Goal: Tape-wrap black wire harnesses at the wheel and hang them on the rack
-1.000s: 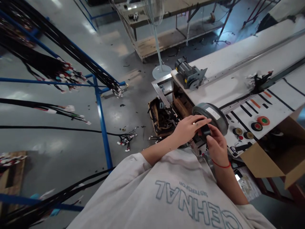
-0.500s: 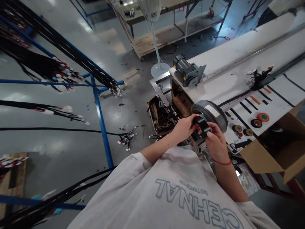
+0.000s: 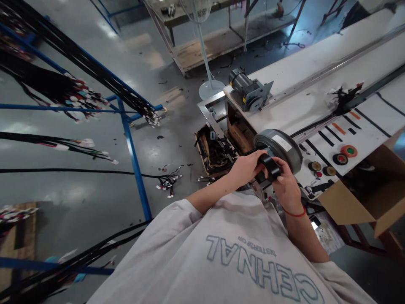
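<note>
Both my hands meet on a small black tape roll (image 3: 268,165) just in front of my chest. My left hand (image 3: 245,168) curls round its left side. My right hand (image 3: 286,185), with a red string at the wrist, pinches its right side. Right behind the roll lies a large grey reel (image 3: 280,147) with a white label, at the near end of the white workbench (image 3: 319,76). Further right on the bench lie small tape rolls (image 3: 341,158), one black and one orange with a green core (image 3: 349,150).
A grey motor (image 3: 248,93) sits at the bench's end. An open cardboard box (image 3: 363,198) hangs at the bench's near edge. Blue racks (image 3: 133,156) hung with black wire harnesses fill the left. A white fan stand (image 3: 210,86) and wooden shelving stand beyond.
The black roll has come out from under my left hand's fingers and now shows between both hands. The view has shifted slightly upward and to the right.
</note>
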Demonstrator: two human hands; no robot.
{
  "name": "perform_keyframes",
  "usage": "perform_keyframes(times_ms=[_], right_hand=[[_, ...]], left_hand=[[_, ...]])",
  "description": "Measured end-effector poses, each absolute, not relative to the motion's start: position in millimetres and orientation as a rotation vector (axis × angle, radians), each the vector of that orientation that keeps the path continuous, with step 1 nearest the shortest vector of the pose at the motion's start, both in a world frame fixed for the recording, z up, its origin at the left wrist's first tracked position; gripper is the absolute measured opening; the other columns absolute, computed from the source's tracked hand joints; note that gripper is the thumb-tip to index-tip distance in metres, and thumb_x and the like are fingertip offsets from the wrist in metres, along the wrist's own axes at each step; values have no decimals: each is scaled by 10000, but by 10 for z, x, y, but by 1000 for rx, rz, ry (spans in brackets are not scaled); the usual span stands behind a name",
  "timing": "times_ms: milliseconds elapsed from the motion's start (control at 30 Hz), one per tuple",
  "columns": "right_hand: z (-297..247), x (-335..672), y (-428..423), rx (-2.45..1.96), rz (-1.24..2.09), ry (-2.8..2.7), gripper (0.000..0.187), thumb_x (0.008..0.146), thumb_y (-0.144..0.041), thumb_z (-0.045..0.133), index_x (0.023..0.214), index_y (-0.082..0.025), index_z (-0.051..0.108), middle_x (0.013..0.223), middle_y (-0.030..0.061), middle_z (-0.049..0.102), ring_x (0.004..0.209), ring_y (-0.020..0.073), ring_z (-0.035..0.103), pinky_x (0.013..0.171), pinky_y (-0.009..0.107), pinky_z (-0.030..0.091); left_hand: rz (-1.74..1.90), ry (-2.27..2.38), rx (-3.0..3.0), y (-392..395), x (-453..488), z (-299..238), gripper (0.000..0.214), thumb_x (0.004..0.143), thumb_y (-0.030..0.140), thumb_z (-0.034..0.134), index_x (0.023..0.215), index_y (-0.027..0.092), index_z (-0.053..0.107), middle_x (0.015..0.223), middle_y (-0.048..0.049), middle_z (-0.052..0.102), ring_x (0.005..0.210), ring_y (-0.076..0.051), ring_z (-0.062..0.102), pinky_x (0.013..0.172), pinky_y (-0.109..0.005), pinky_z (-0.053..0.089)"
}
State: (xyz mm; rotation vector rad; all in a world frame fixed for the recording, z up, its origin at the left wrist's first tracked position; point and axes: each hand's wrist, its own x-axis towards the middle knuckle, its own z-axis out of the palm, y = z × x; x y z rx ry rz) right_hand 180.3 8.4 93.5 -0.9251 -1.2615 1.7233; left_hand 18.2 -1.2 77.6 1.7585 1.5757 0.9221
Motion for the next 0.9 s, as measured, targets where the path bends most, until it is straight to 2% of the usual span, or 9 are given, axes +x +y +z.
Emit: perform_keyframes(times_ms=[167,400,600,767,833,900], right_hand=[[923,1832,78,-907,1732,-1276,447,700,-314,526,1137,-248,595,848,34,607,792,229,563,776,388,504],[918,1839,49,-877,1799,-1175,523,677,-323,570,1193,-250,610,853,33,619,839,237,570,825,413,499],[942,1786,78,-885,1748,-1120,442,659,-292,547,1086,-238,652,887,39,637,750,208,552,767,390,509],[867,1793,67,-972,1646,-1223,495,667,-258,538,1152,-240,632,798,25,628,832,246,604,850,437,512],[866,1815,59,-955,1681,-1251,471,724,-328,553,1180,-241,631,881,51,659,913,269,622,879,449,516],[875,1850,50,-965,1651,-1263,443,785,-415,560,1189,-246,631,1059,76,669,1033,276,611,917,437,511]], left_hand=[[916,1553,1780,-8,178,776,316,879,107,546,1184,189,575,1209,-96,687,1098,-220,672,916,-321,522],[907,1547,1685,-16,195,794,358,858,116,545,1208,184,589,955,-47,730,909,-206,703,842,-298,529],[918,1560,1744,-6,225,813,315,881,110,539,1184,183,580,1096,-81,713,1030,-214,688,908,-314,517],[886,1582,1776,10,240,742,341,877,105,540,1208,182,568,1113,-80,714,1042,-219,688,927,-332,519],[893,1576,1767,17,233,725,352,877,105,537,1222,169,564,1094,-82,720,1013,-221,695,910,-331,527],[932,1576,1754,28,208,725,355,878,96,532,1225,165,564,1121,-88,712,1029,-217,689,916,-323,525]])
